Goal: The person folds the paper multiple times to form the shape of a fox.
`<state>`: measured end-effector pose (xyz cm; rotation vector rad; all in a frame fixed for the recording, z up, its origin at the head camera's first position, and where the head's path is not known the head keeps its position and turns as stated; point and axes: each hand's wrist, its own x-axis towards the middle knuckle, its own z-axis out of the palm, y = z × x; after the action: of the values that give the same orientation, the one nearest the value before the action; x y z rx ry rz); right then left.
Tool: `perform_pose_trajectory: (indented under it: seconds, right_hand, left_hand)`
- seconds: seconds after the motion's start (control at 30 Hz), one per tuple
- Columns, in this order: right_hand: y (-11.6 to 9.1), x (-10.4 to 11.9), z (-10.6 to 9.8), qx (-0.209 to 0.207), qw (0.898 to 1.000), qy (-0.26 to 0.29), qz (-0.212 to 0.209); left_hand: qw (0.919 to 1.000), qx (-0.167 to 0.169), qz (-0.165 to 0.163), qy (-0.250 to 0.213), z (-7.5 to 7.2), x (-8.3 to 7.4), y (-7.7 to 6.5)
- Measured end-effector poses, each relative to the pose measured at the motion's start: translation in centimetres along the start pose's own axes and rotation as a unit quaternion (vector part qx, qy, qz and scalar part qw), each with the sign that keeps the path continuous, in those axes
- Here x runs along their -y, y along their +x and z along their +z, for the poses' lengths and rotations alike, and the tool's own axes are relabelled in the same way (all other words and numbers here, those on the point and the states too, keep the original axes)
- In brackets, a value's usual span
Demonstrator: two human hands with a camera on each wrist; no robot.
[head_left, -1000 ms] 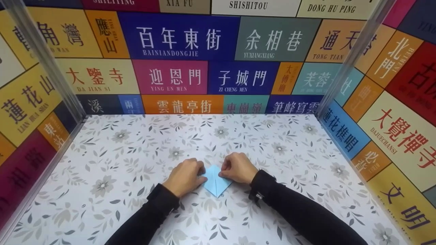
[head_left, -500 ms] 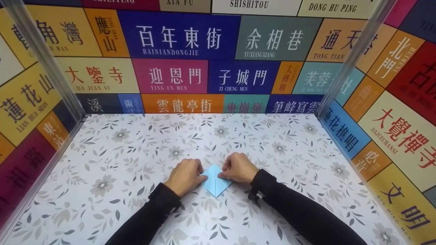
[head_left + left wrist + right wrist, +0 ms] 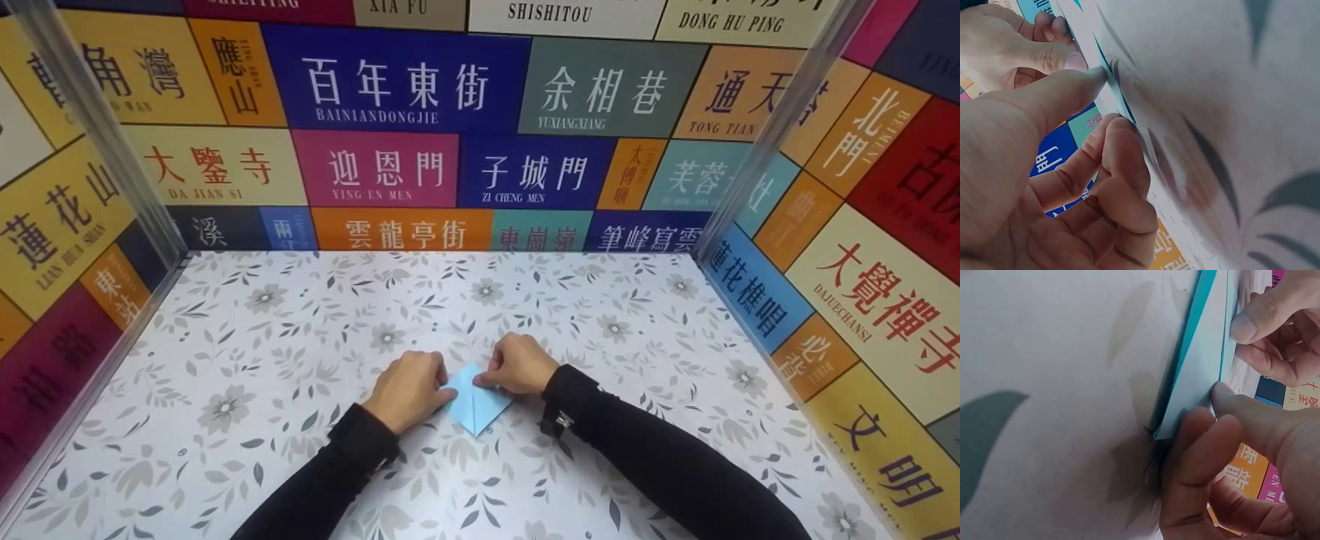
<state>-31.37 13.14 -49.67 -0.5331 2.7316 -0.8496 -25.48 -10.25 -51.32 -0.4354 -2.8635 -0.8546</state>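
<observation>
A light blue sheet of folded paper (image 3: 475,411), diamond-shaped with a crease line down its middle, lies on the table between both hands. My left hand (image 3: 409,388) holds its left corner, thumb on top; in the left wrist view, a thumb (image 3: 1081,84) presses on the paper's thin edge and the curled index finger meets its rim. From the other side my right hand (image 3: 519,365) pinches the right part near the centre line. In the right wrist view, the right thumb (image 3: 1227,396) lies on the layered paper (image 3: 1202,365), with the bent index finger at its edge.
The table (image 3: 300,465) wears a white cover with grey flowers and leaves. Panels printed with colourful place-name signs (image 3: 394,82) stand upright behind and on both sides. Clear strips (image 3: 146,195) run along the corners.
Over the last half second my right hand has shifted slightly left, farther over the paper toward its centre line. My left hand and the paper have barely moved.
</observation>
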Motion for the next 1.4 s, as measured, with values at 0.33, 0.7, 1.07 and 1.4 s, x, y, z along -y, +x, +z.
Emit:
perform_pose_trajectory:
  seconds: [0.33, 0.7, 1.07, 1.4]
  right_hand:
    - [0.6, 0.7, -0.5, 0.034, 0.998, 0.022, 0.047]
    - [1.0, 0.5, -0.5, 0.019, 0.999, 0.030, -0.001]
    - [1.0, 0.3, -0.9, 0.033, 0.996, 0.085, 0.019]
    - [0.8, -0.2, -2.5, -0.022, 0.995, 0.096, -0.027]
  left_hand:
    - [1.0000, 0.000, -0.001, 0.009, 0.1, 0.0, 0.0]
    - [0.9995, -0.006, 0.015, 0.026, 0.2, 0.0, 0.0]
    - [0.9991, -0.019, 0.012, 0.036, -0.6, 0.1, 0.3]
    - [0.9955, -0.030, 0.014, 0.089, -2.6, 0.5, 0.8]
